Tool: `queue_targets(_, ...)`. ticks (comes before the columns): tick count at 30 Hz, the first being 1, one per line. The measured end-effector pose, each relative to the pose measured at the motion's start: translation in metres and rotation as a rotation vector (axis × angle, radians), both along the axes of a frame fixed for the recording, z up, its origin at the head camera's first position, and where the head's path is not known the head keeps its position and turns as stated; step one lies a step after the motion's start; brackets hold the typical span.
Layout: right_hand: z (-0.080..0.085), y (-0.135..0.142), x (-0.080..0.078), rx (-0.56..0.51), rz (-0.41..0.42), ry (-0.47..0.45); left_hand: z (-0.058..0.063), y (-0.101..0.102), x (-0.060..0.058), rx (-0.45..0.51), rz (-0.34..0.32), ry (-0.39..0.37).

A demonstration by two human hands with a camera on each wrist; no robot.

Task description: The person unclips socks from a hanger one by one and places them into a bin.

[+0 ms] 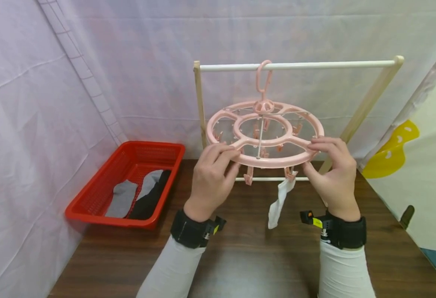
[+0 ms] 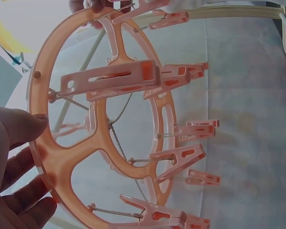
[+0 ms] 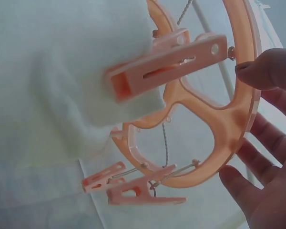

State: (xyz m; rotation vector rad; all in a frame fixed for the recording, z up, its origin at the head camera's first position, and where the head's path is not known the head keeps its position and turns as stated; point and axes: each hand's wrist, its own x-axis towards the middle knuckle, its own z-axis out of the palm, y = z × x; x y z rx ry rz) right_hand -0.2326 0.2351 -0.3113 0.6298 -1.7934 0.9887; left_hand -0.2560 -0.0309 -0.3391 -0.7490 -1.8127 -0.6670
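A round pink clip hanger [image 1: 274,162] hangs by its hook from a white rail. My left hand [image 1: 210,178] pinches the near left of its rim, thumb below and fingers on top. On the near right, my right hand [image 1: 335,178] holds the rim in the same way. A white sock [image 1: 279,203] dangles from a clip near the right hand; the right wrist view shows the peg [image 3: 171,67] biting its edge. Other pink pegs [image 2: 109,78] hang under the ring with nothing in them in the left wrist view.
A red basket [image 1: 74,211] at the left holds grey socks [image 1: 123,198] and a black sock [image 1: 147,203]. The rack has a white rail [image 1: 326,65] and wooden legs [image 1: 370,99]. A yellow object [image 1: 385,161] stands at the right, beyond the brown table [image 1: 240,256].
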Motion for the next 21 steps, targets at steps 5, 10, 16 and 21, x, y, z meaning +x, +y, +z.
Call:
queue_targets(5,-0.002,0.0,-0.002,-0.018,-0.004,0.028,0.0,-0.002,-0.001,0.024,-0.01,-0.001)
queue_targets(10,-0.004,0.0,-0.003,-0.021,-0.01,0.062,0.0,-0.004,0.0,0.059,-0.011,-0.005)
queue_targets(16,-0.01,0.0,-0.012,-0.038,-0.034,0.13,0.002,-0.001,0.003,0.094,0.002,0.02)
queue_targets(21,-0.013,-0.001,-0.015,-0.01,-0.083,0.17,0.004,0.004,0.007,0.107,-0.007,0.041)
